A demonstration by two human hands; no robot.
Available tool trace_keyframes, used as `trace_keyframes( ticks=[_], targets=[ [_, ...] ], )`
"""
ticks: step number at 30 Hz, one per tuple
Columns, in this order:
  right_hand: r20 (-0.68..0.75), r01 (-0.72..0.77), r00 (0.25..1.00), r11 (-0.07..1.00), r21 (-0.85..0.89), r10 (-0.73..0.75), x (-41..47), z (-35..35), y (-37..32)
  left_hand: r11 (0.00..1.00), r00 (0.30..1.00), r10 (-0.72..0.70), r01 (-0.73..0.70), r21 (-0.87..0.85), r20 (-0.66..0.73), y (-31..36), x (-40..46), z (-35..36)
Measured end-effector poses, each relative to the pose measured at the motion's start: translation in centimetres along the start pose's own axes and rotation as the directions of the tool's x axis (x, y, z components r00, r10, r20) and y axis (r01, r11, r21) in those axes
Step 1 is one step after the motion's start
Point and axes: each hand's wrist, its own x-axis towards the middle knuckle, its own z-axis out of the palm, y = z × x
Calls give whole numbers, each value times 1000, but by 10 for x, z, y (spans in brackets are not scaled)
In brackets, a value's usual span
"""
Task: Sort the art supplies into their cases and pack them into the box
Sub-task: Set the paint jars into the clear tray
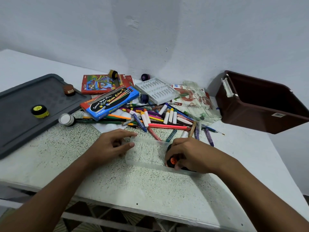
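Observation:
A clear plastic tray (147, 152) lies on the speckled table in front of me. My left hand (110, 144) holds its left end, forefinger on the far rim and thumb on the near side. My right hand (185, 154) grips a small black paint jar with an orange lid (173, 161) at the tray's right end. Beyond the tray lies a heap of pens, pencils and markers (158, 118). A blue water colour box (109, 102), a red box (102, 83) and a white moulded insert (156, 90) sit behind it. The dark brown storage box (260, 104) stands open at the right.
A grey lid (25, 104) at the left carries a yellow jar (40, 111) and a brown jar (68, 89). A white jar (66, 119) sits by its edge. Purple jars (145, 77) and a clear pouch (199, 101) lie near the wall. The table's front edge is close.

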Motion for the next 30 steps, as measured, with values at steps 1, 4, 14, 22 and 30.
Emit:
trace_keyframes(
  ticks=[1, 4, 14, 22, 30],
  targets=[
    [24, 0, 1000, 1000, 6, 0, 2, -2, 0, 1000, 1000, -17, 17, -12, -12, 0, 0, 0],
    [58, -5, 998, 1000, 18, 4, 9, -14, -1, 995, 995, -88, 86, -47, -46, -3, 2, -3],
    [-385, -178, 911, 983, -37, 150, 142, -42, 23, 982, 975, -130, 101, -162, -180, 4, 1, -3],
    [-354, -248, 924, 932, -264, 145, 204, -50, 27, 980, 964, -143, 106, -169, -224, -3, 1, -3],
    [-394, -233, 910, 946, -228, 129, 206, -50, 31, 975, 969, -158, 122, -185, -191, -2, 4, -2]
  ],
)
